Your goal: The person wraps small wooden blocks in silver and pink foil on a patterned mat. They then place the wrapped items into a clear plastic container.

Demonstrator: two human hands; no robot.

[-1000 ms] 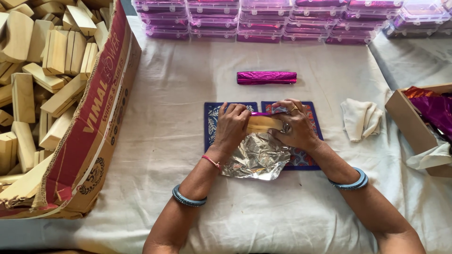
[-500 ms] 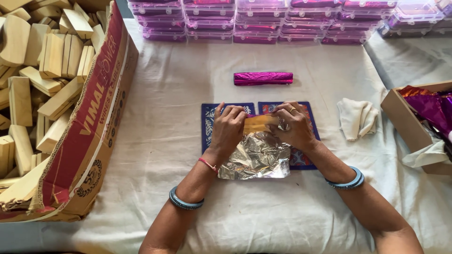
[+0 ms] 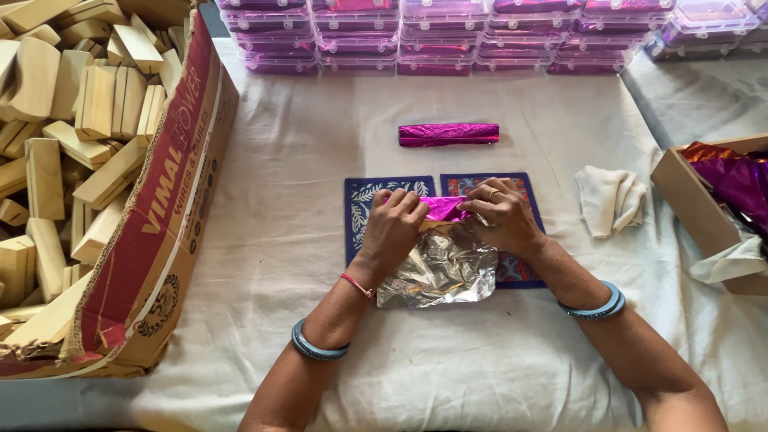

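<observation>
Just below the centre of the frame, a sheet of foil (image 3: 444,268), magenta on one face and silver on the other, lies crinkled over two dark blue patterned mats (image 3: 376,196) on the white cloth-covered table (image 3: 304,144). Its far edge is folded up over something narrow that is mostly hidden beneath the fingers. The foil looks thin, light and easily creased, likely to tear or spring back if pulled hard, so it is best held at the folded edge with flat fingertips pressing down. The left hand (image 3: 394,226) reaches in from lower centre, palm down, fingers curled together and pressing the fold at its left end. The right hand (image 3: 500,216) comes in from lower right, fingers closed on the fold's right end. Both wrists are low and the forearms angle inward. A finished magenta bar (image 3: 448,134) lies above, near a folded cloth (image 3: 610,200) at right, a cardboard box of wooden blocks (image 3: 152,232) at left, and rows of clear lidded cases (image 3: 448,48) along the top.
</observation>
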